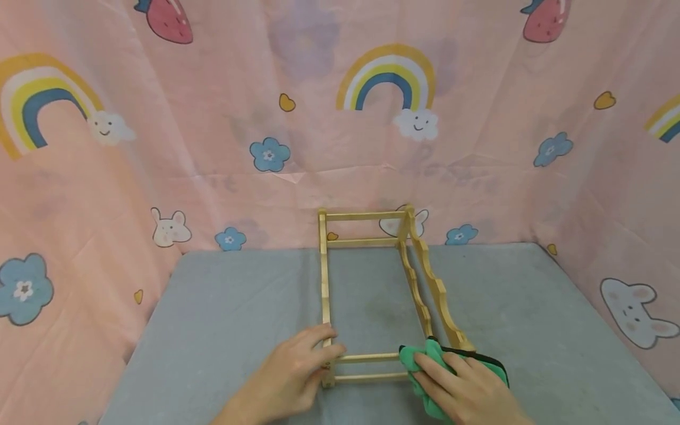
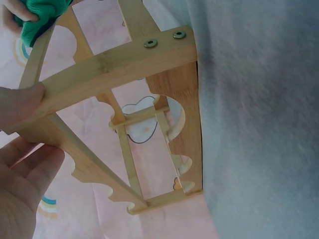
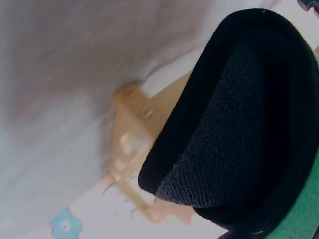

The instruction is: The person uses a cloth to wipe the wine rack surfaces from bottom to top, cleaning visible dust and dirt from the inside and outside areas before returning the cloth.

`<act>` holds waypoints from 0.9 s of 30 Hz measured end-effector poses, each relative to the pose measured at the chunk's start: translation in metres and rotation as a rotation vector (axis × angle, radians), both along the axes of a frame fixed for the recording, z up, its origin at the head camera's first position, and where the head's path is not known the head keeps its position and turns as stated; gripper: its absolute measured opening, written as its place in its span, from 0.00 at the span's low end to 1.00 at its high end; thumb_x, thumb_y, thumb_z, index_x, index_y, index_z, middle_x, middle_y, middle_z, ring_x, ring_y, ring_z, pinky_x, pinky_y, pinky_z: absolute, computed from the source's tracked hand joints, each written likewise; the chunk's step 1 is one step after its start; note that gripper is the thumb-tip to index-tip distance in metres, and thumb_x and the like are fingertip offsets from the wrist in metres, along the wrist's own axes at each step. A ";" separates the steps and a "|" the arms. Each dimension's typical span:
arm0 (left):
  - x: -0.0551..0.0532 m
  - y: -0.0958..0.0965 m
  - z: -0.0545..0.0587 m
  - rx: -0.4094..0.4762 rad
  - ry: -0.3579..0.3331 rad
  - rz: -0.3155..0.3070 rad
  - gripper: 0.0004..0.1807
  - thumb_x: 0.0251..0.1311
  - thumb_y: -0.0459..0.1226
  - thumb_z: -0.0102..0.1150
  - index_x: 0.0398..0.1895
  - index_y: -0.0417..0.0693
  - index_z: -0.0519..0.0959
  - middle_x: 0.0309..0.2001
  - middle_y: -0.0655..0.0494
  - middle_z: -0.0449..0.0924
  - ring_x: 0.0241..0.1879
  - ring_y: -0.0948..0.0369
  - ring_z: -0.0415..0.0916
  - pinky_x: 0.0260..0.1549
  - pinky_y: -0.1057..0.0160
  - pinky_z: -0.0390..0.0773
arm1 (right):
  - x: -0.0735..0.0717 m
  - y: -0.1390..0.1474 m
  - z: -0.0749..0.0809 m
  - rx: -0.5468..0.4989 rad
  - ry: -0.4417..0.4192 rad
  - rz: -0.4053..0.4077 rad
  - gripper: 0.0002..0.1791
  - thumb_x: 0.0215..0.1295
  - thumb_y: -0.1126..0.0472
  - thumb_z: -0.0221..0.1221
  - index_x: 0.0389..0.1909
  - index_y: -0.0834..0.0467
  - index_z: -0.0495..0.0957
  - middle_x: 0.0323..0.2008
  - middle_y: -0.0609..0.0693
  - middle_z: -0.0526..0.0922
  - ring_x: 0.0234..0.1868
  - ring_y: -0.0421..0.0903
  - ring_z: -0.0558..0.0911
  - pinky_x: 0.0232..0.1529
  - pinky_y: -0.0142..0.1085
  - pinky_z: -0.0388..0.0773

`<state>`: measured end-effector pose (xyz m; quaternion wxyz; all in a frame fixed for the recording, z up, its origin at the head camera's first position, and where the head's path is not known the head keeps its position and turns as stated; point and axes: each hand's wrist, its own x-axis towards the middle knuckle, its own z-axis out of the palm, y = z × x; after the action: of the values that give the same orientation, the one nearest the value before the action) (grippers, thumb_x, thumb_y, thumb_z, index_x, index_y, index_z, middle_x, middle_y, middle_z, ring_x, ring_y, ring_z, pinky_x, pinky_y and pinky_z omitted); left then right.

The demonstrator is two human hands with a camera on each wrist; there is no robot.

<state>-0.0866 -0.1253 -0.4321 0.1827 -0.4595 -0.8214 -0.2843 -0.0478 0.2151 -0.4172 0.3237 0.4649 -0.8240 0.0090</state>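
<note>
A light wooden rack [image 1: 325, 283] with scalloped side rails stands lengthwise on the grey table. My left hand [image 1: 294, 369] grips its near left corner; in the left wrist view the thumb [image 2: 25, 102] lies over the end post and the fingers [image 2: 37, 167] curl beneath. In my right hand [image 1: 467, 383] is a bunched green cloth [image 1: 430, 407] with dark edging, held against the rack's near right corner. The cloth's dark grey side [image 3: 224, 124] fills much of the right wrist view and hides part of the rack [image 3: 130, 114] behind it.
Grey fabric [image 1: 239, 307] covers the table. Behind it and at both sides hangs a pink curtain [image 1: 212, 118] printed with rainbows, flowers and rabbits. The rack's far end reaches close to the back curtain.
</note>
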 end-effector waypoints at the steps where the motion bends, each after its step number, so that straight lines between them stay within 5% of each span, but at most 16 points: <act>1: 0.000 0.001 0.000 0.000 0.008 -0.004 0.25 0.53 0.22 0.67 0.53 0.51 0.82 0.56 0.53 0.78 0.56 0.56 0.80 0.51 0.59 0.86 | 0.001 0.005 0.002 0.004 -0.005 -0.020 0.32 0.86 0.41 0.36 0.49 0.50 0.89 0.56 0.47 0.84 0.36 0.46 0.77 0.24 0.29 0.68; 6: 0.001 0.003 0.002 0.005 -0.005 0.003 0.21 0.55 0.22 0.65 0.50 0.50 0.83 0.57 0.50 0.79 0.56 0.55 0.81 0.50 0.57 0.87 | 0.004 0.028 0.010 -0.008 -0.005 -0.058 0.31 0.86 0.43 0.37 0.48 0.51 0.90 0.57 0.47 0.85 0.36 0.46 0.78 0.25 0.31 0.74; 14: 0.004 0.006 0.002 -0.001 -0.005 0.012 0.21 0.50 0.26 0.79 0.46 0.47 0.82 0.57 0.49 0.79 0.59 0.51 0.81 0.55 0.59 0.85 | 0.001 0.055 0.019 -0.042 -0.008 -0.043 0.30 0.87 0.48 0.37 0.47 0.55 0.88 0.54 0.54 0.85 0.36 0.47 0.79 0.27 0.34 0.79; 21: 0.007 0.004 0.004 -0.043 -0.049 -0.018 0.24 0.50 0.22 0.77 0.48 0.45 0.79 0.57 0.51 0.77 0.66 0.46 0.77 0.60 0.64 0.80 | -0.013 0.089 0.022 -0.097 0.013 -0.054 0.31 0.84 0.51 0.35 0.49 0.60 0.87 0.53 0.59 0.85 0.36 0.53 0.79 0.27 0.40 0.79; 23: 0.007 0.002 0.003 -0.038 -0.057 -0.035 0.24 0.51 0.21 0.76 0.49 0.44 0.79 0.57 0.52 0.77 0.66 0.46 0.76 0.60 0.65 0.79 | -0.016 0.101 0.024 -0.102 -0.022 -0.109 0.17 0.71 0.55 0.59 0.52 0.61 0.86 0.54 0.60 0.84 0.36 0.54 0.79 0.27 0.42 0.80; 27: 0.007 -0.003 0.003 -0.013 -0.088 -0.079 0.24 0.50 0.19 0.74 0.47 0.44 0.78 0.56 0.53 0.76 0.66 0.46 0.76 0.61 0.67 0.79 | -0.020 0.118 0.027 -0.115 -0.083 -0.210 0.49 0.15 0.71 0.80 0.55 0.62 0.85 0.57 0.62 0.82 0.38 0.56 0.78 0.27 0.45 0.80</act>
<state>-0.0793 -0.1285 -0.4290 0.1323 -0.4799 -0.8115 -0.3060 -0.0677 0.3329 -0.3905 0.3146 0.3559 -0.8790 0.0416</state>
